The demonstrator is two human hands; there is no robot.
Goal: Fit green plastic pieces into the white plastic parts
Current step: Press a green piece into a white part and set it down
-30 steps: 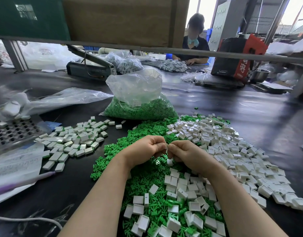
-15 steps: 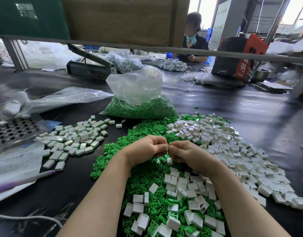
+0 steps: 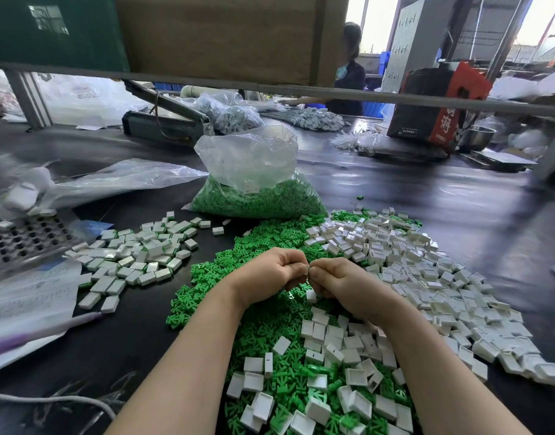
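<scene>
My left hand (image 3: 270,274) and my right hand (image 3: 342,284) meet fingertip to fingertip above the heap of loose green plastic pieces (image 3: 263,240). Both pinch one small part (image 3: 308,271) between them; mostly hidden by my fingers, only a thin edge shows. A white part (image 3: 310,295) sits just under my right hand; whether it is held I cannot tell. Empty white plastic parts (image 3: 411,262) spread to the right and in front. A separate pile of white parts with green edges (image 3: 138,259) lies to the left.
A clear bag of green pieces (image 3: 257,196) stands behind the heaps. At the left are a perforated metal tray (image 3: 25,240), paper sheets (image 3: 28,296), a pen (image 3: 44,331) and an empty plastic bag (image 3: 122,177). A person (image 3: 348,67) works across the table beside a red box (image 3: 436,105).
My hands stay pressed together in the same spot, with small finger shifts around the pinched part. The person across the table has leaned and reached to their side.
</scene>
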